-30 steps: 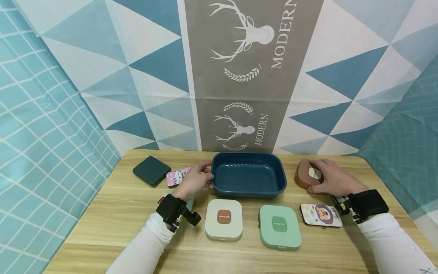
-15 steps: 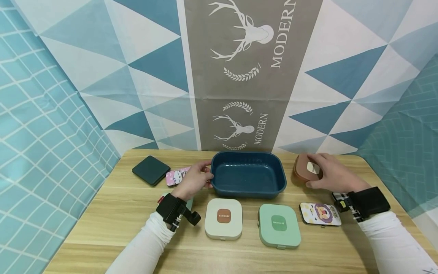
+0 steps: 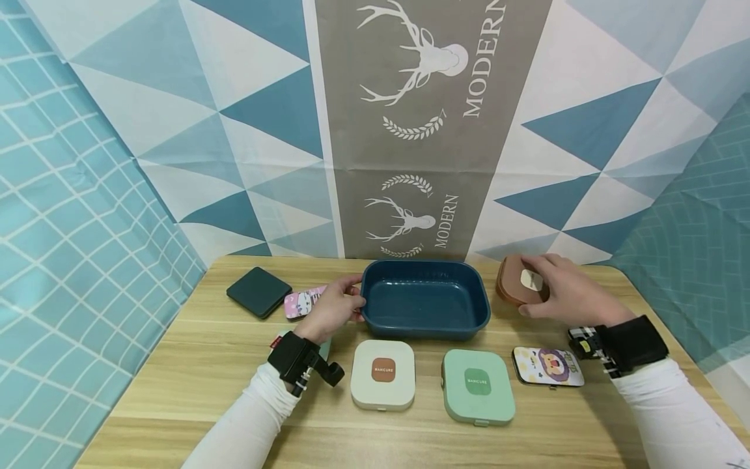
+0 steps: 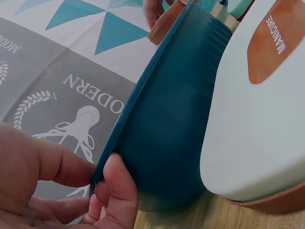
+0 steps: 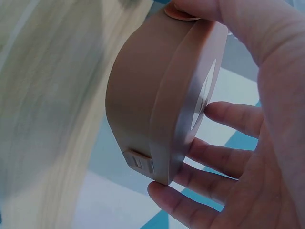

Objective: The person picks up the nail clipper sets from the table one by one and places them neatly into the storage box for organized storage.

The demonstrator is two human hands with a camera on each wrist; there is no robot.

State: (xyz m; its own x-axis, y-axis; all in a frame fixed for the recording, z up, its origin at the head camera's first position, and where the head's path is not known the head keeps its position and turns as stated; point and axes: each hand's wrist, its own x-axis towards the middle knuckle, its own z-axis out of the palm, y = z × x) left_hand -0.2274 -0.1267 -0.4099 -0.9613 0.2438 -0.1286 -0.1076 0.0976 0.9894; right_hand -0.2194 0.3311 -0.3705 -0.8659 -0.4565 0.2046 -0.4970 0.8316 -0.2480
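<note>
My left hand [image 3: 331, 311] pinches the left rim of an empty dark blue plastic basin [image 3: 428, 307] between thumb and fingers. The left wrist view shows the basin's outer wall [image 4: 164, 109] close up, with the thumb outside the rim. To the right of the basin, my right hand [image 3: 580, 296] grips a rounded brown manicure case [image 3: 513, 281] with a cream label. In the right wrist view this case [image 5: 147, 90] looks tilted and raised off the table, its small latch showing; the thumb holds one edge and the fingertips touch the lid and far edge.
In front of the basin lie a white manicure case [image 3: 383, 392] and a green one [image 3: 480, 404]. A lion-printed case [image 3: 549, 366] lies at right. On the left are a dark green flat case [image 3: 259, 292], a pink printed case [image 3: 300, 304] and a mint item [image 3: 325, 350] partly under my wrist.
My right hand has lifted the brown manicure case and moved it slightly left, towards the basin. The left hand and basin stay in place.
</note>
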